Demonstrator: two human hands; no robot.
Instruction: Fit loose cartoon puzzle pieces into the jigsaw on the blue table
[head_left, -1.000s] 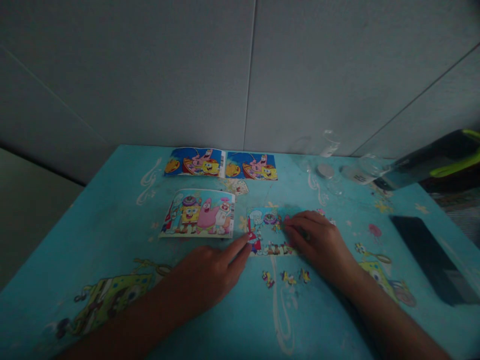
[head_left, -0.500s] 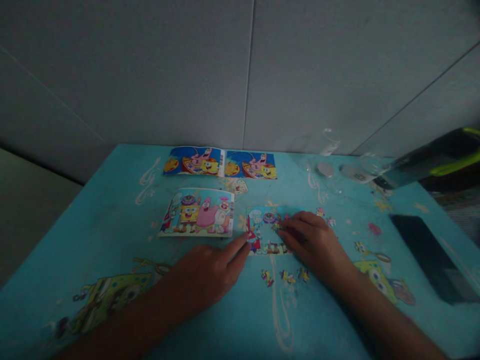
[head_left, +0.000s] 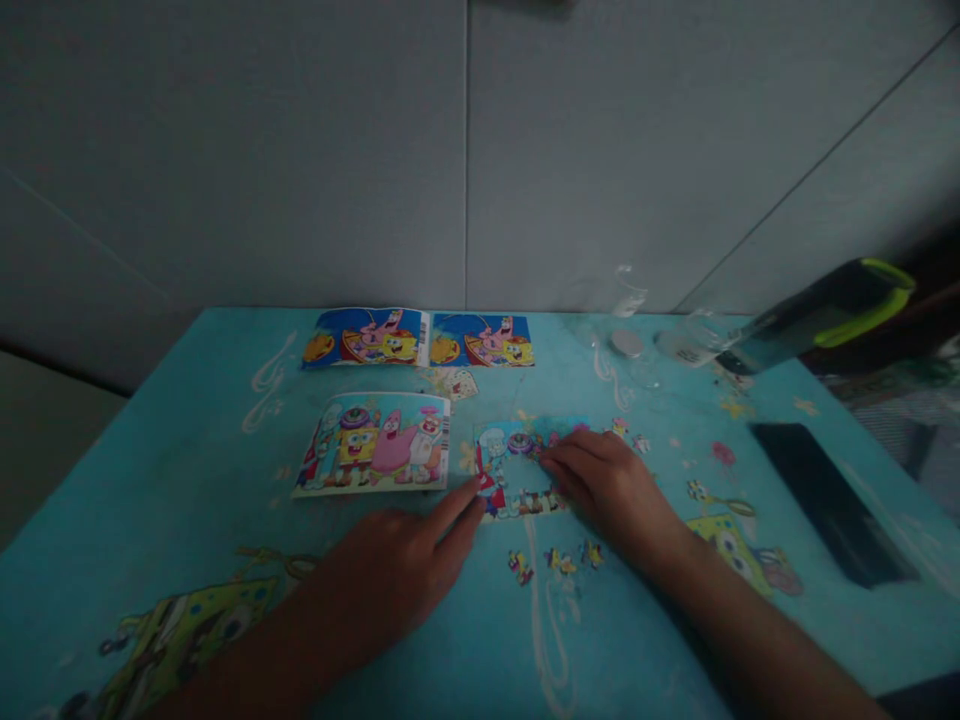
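Observation:
A partly assembled jigsaw puzzle (head_left: 493, 470) lies flat on the table, with a gap in its middle. My left hand (head_left: 409, 560) rests beside it, index and middle fingers stretched out to its lower left edge. Over the puzzle's upper middle, my right hand (head_left: 611, 490) has thumb and fingers pinched together on a small puzzle piece, mostly covered by the fingertips. The right part of the puzzle is hidden under this hand. Several loose puzzle pieces (head_left: 561, 561) lie just below the puzzle. To its left is a picture card (head_left: 375, 450) showing cartoon characters.
Two blue picture cards (head_left: 480, 341) lie toward the wall. Clear plastic containers (head_left: 630, 295) and a round lid (head_left: 626, 344) are at the back right, near a dark object with a yellow-green edge (head_left: 832, 305). A dark phone-like slab (head_left: 832, 505) lies at the right.
The view has shifted, so the table things appear further left and slightly lower. My right hand's pinch has moved slightly left over the puzzle; my left hand stays at its edge.

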